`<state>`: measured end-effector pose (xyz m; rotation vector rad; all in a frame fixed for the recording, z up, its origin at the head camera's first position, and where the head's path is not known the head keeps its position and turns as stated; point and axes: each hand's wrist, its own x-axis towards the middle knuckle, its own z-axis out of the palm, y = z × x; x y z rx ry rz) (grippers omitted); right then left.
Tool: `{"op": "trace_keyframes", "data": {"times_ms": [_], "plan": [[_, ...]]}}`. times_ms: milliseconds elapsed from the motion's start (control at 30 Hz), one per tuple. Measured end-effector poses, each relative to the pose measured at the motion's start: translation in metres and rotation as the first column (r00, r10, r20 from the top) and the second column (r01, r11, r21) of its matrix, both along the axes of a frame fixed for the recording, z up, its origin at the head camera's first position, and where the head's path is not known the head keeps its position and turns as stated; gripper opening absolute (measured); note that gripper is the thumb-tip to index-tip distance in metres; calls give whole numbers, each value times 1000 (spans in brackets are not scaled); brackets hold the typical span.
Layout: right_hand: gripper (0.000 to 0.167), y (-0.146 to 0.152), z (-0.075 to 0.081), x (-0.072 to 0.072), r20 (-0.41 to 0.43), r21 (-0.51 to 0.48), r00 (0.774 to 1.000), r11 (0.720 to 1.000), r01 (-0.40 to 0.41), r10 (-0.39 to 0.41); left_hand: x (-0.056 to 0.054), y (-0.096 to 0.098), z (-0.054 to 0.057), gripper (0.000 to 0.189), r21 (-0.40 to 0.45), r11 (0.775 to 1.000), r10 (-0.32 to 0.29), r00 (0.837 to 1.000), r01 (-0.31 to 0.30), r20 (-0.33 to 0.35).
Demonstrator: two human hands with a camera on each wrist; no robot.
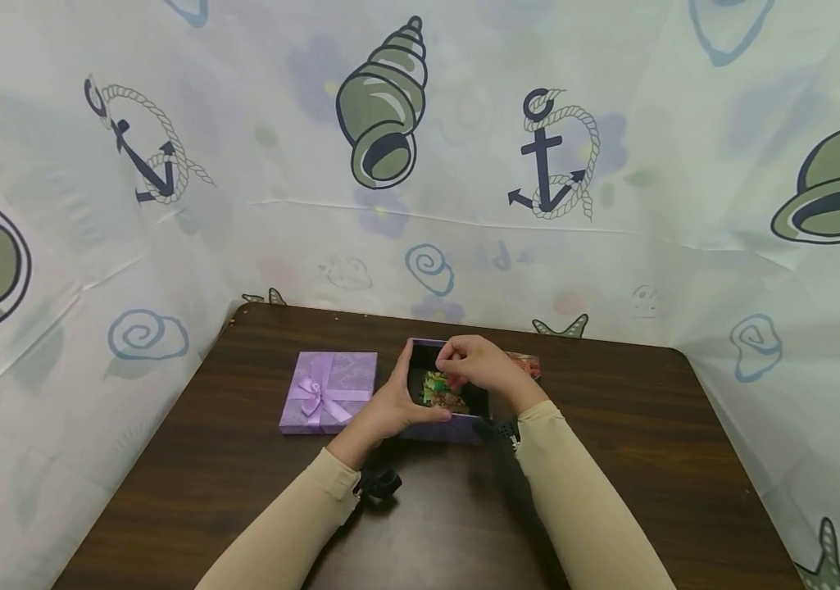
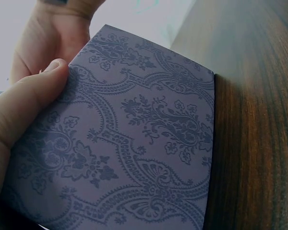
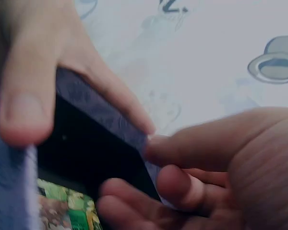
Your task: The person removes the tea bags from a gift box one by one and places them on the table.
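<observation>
My left hand (image 1: pixel 388 406) grips a purple patterned box (image 1: pixel 440 430) standing on the table, its thumb along the near wall and its fingers at the left side. In the left wrist view, that thumb presses on the box's floral wall (image 2: pixel 153 124). Inside the dark interior lies a colourful green-and-brown printed item (image 3: pixel 67 208), partly hidden. Over the box opening hovers my right hand (image 1: pixel 482 365), fingers loosely bent with nothing visible between them. In the right wrist view its thumb tip overlaps the box's far rim.
Left of the box lies a lilac lid (image 1: pixel 353 369) with a ribbon bow. A reddish printed item (image 1: pixel 528 363) sits behind the right wrist. Dark wood table (image 1: pixel 611 426) extends around, and a white printed curtain (image 1: pixel 464 147) borders it behind and at both sides.
</observation>
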<state>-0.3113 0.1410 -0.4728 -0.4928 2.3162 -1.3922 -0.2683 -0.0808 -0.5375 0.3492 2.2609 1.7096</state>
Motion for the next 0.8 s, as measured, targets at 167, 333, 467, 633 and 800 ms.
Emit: {"op": "trace_keyframes", "data": {"times_ms": [167, 333, 467, 633, 800], "plan": [[23, -2, -2, -13, 90, 78, 993, 993, -88, 80, 0, 0, 0, 146, -16, 1000, 1, 1000, -1, -4], [20, -5, 0, -21, 160, 140, 981, 982, -128, 105, 0, 0, 0, 147, -17, 1000, 1, 1000, -1, -4], [20, -8, 1, -26, 194, 200, 975, 968, -151, 112, 0, 0, 2, 147, -7, 1000, 2, 1000, -2, -3], [32, -11, 0, -29, 180, 295, 975, 939, -178, 128, 0, 0, 1, 144, 13, 1000, -7, 1000, 7, 3], [32, -12, -1, -26, 85, 438, 975, 871, -221, 205, 1, -1, 1, 145, 15, 1000, -7, 1000, 7, 2]]}}
